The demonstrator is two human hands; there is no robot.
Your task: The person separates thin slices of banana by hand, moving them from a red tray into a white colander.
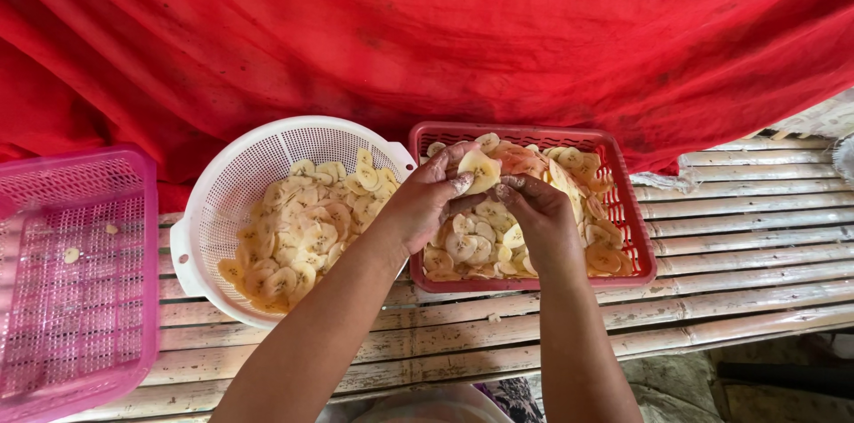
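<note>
1. Nearest: slatted bamboo bench, gaps between the slats, a small pale crumb lying on it in front of the red basket. Risk — any slice dropped here could slip through a gap or pick up dirt.
2. Left hand and right hand both over the red rectangular basket. Fingertips of both pinched on one pale yellow banana slice, held just above the heap of slices in that basket. Fingers coated with whitish residue — probably sticky or slick, so grip judged unreliable; thin slice likely to snap under a hard pinch.
3. Red basket close to the bench's front edge, forearms lying across that side. A nudge from the wrists could shift it forward and tip the slices.
4. Left of it, touching or nearly so: round white colander, heaped with slices toward its near side. Left forearm crossing its rim; a bump could spill it.
5. Far left: pink perforated tray, two stray bits inside.
6. Farthest: red cloth draped behind, stained — contact could soil the slices.
</note>
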